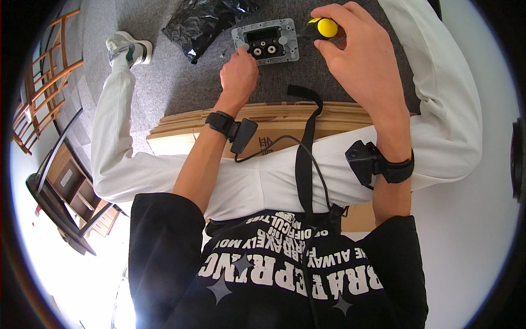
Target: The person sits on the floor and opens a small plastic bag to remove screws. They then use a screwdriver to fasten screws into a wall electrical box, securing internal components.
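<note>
On the grey carpet lies a grey rectangular socket plate (pixel 291 40) with a black recessed centre and several round silver-ringed fittings. My left hand (pixel 239 74) is closed at its near left corner, with the fingertips pressed on the frame. To the right of the plate, my right hand (pixel 364 60) grips a screwdriver (pixel 327 28) by its yellow and black handle. The handle's round yellow end faces up, and its tip cannot be made out. Both wrists wear black strapped devices.
A crumpled black plastic bag (pixel 200 24) lies left of the plate, near a tiny loose piece (pixel 222 55). Stacked flat cardboard (pixel 170 134) sits between my spread legs. A black strap (pixel 304 159) and cable cross my lap. Wooden furniture (pixel 71 181) stands far left, a white wall (pixel 466 230) right.
</note>
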{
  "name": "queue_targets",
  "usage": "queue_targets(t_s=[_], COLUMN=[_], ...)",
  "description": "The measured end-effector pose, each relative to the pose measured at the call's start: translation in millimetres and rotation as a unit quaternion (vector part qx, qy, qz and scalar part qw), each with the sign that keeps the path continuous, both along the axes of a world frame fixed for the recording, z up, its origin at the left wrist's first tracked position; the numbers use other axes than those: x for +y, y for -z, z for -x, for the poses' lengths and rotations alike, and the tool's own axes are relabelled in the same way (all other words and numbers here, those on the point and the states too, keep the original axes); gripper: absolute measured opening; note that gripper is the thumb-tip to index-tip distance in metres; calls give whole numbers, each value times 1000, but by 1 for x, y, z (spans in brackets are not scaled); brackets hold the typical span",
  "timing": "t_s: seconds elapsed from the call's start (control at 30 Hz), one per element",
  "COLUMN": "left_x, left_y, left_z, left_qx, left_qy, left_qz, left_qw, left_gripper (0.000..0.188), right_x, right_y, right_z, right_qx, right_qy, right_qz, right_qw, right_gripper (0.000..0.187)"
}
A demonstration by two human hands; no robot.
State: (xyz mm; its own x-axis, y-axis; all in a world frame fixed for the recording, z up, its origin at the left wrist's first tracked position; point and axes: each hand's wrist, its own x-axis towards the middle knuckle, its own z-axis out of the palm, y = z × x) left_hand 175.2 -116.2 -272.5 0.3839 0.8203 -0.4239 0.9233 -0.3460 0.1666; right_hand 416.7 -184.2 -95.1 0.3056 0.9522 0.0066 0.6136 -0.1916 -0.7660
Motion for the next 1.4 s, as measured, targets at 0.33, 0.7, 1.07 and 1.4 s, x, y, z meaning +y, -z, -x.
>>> queue_targets(t_s=[0.33, 0.7, 1.07, 1.4], left_x=[-1, 10, 48, 57], left_y=[3, -5, -4, 24], left_z=[8, 22, 63, 100], left_qx=[-96, -174, -168, -154], left_qy=[-81, -101, -198, -230], left_qz=[-19, 42, 82, 40], left_qw=[992, 979, 962, 960], left_gripper=[22, 20, 18, 20], right_x=[0, 2, -3, 3], right_y=[-10, -7, 10, 15], right_z=[2, 2, 3, 6], right_qx=[-19, -20, -25, -7], right_qy=[-5, -4, -25, -14], right_qz=[8, 9, 74, 96], right_qw=[1000, 1000, 997, 995], right_gripper=[23, 23, 34, 33])
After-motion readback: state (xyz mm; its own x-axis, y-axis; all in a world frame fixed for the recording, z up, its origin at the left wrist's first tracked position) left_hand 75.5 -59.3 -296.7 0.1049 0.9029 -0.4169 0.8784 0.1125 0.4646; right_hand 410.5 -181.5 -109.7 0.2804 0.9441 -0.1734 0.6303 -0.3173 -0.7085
